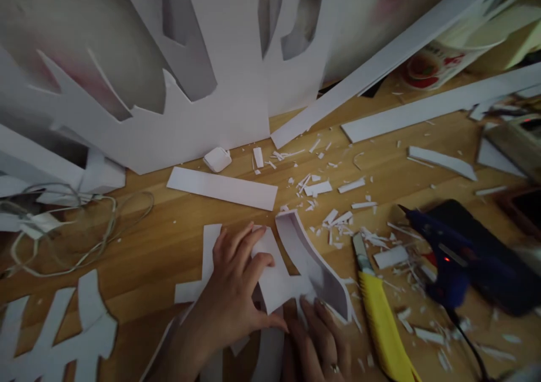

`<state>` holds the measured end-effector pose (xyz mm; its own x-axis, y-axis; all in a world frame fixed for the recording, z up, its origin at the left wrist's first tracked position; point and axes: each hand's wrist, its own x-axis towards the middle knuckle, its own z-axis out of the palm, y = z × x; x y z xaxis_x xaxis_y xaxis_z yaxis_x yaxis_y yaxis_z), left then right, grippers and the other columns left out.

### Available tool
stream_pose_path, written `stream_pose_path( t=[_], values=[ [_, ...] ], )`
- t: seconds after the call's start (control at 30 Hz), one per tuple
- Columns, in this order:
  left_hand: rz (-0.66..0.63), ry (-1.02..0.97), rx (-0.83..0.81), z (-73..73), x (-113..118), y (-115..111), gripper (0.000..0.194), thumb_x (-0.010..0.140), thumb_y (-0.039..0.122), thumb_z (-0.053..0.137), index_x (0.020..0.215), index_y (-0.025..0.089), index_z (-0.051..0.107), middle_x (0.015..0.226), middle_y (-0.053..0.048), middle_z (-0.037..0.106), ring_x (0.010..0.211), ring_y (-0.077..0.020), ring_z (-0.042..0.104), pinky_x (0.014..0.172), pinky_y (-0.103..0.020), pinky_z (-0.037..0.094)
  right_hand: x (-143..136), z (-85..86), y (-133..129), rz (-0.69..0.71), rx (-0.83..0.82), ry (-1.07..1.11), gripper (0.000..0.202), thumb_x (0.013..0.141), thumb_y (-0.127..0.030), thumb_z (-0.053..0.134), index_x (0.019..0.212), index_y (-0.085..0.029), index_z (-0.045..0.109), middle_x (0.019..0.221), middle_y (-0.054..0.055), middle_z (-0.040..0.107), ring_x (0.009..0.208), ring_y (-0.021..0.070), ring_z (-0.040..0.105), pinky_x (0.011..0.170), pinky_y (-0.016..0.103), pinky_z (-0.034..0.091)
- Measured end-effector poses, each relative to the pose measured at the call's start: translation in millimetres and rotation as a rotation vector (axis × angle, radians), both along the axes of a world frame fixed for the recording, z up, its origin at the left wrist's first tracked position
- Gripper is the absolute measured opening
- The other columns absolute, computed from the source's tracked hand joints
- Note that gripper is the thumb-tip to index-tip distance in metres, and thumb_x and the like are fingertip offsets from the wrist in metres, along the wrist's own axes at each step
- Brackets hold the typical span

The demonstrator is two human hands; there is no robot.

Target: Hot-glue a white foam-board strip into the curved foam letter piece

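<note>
Pressed flat, my left hand (pixel 236 292) has its grip spread on the white cut-out shape (pixel 274 275), thumb pinching its lower edge; my right hand (pixel 321 342) rests fingertips on the same piece, fingers apart, clamped on nothing. Behind stands a large white cut board (pixel 220 89) on the wooden counter (pixel 160 241). To my right lie a blue glue gun (pixel 448 258), a yellow utility knife (pixel 380 314), then scattered paper scraps (pixel 338 201).

Yellow utility knife (pixel 382 314) at five o'clock on the wooden counter (pixel 160 247), blue glue gun (pixel 456 258) at four among paper scraps (pixel 333 218). Coiled cord (pixel 80 230) at nine o'clock, white strip (pixel 222 187) just above centre, printed cup (pixel 435 63) at two.
</note>
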<state>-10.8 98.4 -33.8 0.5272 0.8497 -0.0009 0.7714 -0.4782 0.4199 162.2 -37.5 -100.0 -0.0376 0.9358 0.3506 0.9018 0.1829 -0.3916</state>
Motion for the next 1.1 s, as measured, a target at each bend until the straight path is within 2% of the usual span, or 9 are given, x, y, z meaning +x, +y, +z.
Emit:
stream_pose_path(
  t=[0.1, 0.23, 0.27, 0.4, 0.53, 0.67, 0.83, 1.0, 1.1],
  values=[
    [-0.038, 0.02, -0.134, 4.1, -5, -4, 0.093, 0.048, 0.077, 0.081, 0.118, 0.021, 0.054, 0.155, -0.024, 0.038, 0.141, -0.0469, 0.035, 0.108, -0.071, 0.032, 1, 3.9, 6, 0.139, -0.052, -0.011, 0.037, 0.09, -0.015, 0.053, 0.126, -0.018, 0.058, 0.133, 0.013, 0.056, 0.126, 0.0363, 0.047, 0.096, 0.055, 0.047],
    [0.063, 0.103, -0.169, 7.1, -5, -8, 0.058, 0.068, 0.041, 0.087, 0.114, 0.022, 0.058, 0.152, -0.018, 0.045, 0.137, -0.0388, 0.044, 0.11, -0.064, 0.036, 2, 13.0, 10, 0.153, -0.053, 0.048, 0.03, 0.09, -0.014, 0.053, 0.12, -0.016, 0.057, 0.135, 0.015, 0.052, 0.131, 0.0358, 0.04, 0.095, 0.053, 0.051],
    [0.083, 0.114, -0.166, 7.6, -4, -8, 0.055, 0.071, 0.034, 0.086, 0.117, 0.022, 0.058, 0.151, -0.017, 0.047, 0.137, -0.0371, 0.045, 0.111, -0.063, 0.035, 1, 14.7, 10, 0.143, -0.049, 0.072, 0.028, 0.09, -0.013, 0.052, 0.118, -0.016, 0.058, 0.134, 0.016, 0.052, 0.131, 0.0352, 0.04, 0.096, 0.053, 0.051],
    [0.013, 0.16, -0.197, 11.8, 1, -4, 0.074, 0.075, 0.028, 0.083, 0.141, 0.029, 0.048, 0.159, -0.014, 0.037, 0.145, -0.0365, 0.033, 0.117, -0.063, 0.028, -5, 17.8, 8, 0.122, -0.061, 0.119, 0.026, 0.09, -0.01, 0.051, 0.115, -0.016, 0.058, 0.135, 0.016, 0.051, 0.13, 0.0338, 0.041, 0.097, 0.054, 0.053],
    [-0.101, 0.216, -0.276, 21.6, 8, 5, 0.071, 0.08, 0.024, 0.077, 0.144, 0.037, 0.048, 0.159, -0.012, 0.031, 0.147, -0.0362, 0.031, 0.117, -0.06, 0.03, -6, 17.5, 7, 0.12, -0.063, 0.136, 0.029, 0.089, -0.008, 0.052, 0.116, -0.016, 0.058, 0.135, 0.017, 0.051, 0.13, 0.0345, 0.04, 0.097, 0.055, 0.054],
    [-0.099, 0.205, -0.293, 27.4, 13, 8, 0.072, 0.07, 0.021, 0.085, 0.135, 0.036, 0.058, 0.149, -0.014, 0.037, 0.143, -0.0382, 0.036, 0.115, -0.057, 0.035, -6, 16.8, 7, 0.105, -0.042, 0.149, 0.027, 0.088, -0.008, 0.053, 0.113, -0.015, 0.06, 0.134, 0.017, 0.053, 0.129, 0.0349, 0.041, 0.097, 0.055, 0.054],
    [-0.093, 0.113, -0.203, 23.0, 5, 2, 0.053, 0.063, 0.021, 0.088, 0.111, 0.027, 0.065, 0.142, -0.012, 0.041, 0.135, -0.0373, 0.046, 0.108, -0.057, 0.045, -7, 18.1, 7, 0.091, -0.01, 0.156, 0.03, 0.088, -0.006, 0.053, 0.115, -0.014, 0.061, 0.132, 0.017, 0.056, 0.129, 0.0346, 0.043, 0.099, 0.053, 0.054],
    [-0.021, -0.01, -0.088, 33.5, -14, 7, 0.019, 0.08, 0.008, 0.062, 0.091, 0.022, 0.057, 0.126, -0.007, 0.055, 0.112, -0.0226, 0.062, 0.093, -0.04, 0.054, -8, 17.9, 7, 0.062, -0.017, 0.183, 0.026, 0.088, -0.006, 0.05, 0.109, -0.016, 0.062, 0.131, 0.016, 0.058, 0.128, 0.0329, 0.046, 0.097, 0.052, 0.056],
    [-0.026, -0.003, 0.0, 48.0, -16, 18, 0.015, 0.086, 0.008, 0.051, 0.085, 0.022, 0.056, 0.106, -0.004, 0.063, 0.088, -0.0176, 0.064, 0.079, -0.033, 0.054, -8, 17.7, 7, 0.06, -0.002, 0.184, 0.024, 0.09, -0.008, 0.049, 0.109, -0.017, 0.062, 0.131, 0.015, 0.058, 0.128, 0.0328, 0.046, 0.096, 0.052, 0.057]
  ],
)
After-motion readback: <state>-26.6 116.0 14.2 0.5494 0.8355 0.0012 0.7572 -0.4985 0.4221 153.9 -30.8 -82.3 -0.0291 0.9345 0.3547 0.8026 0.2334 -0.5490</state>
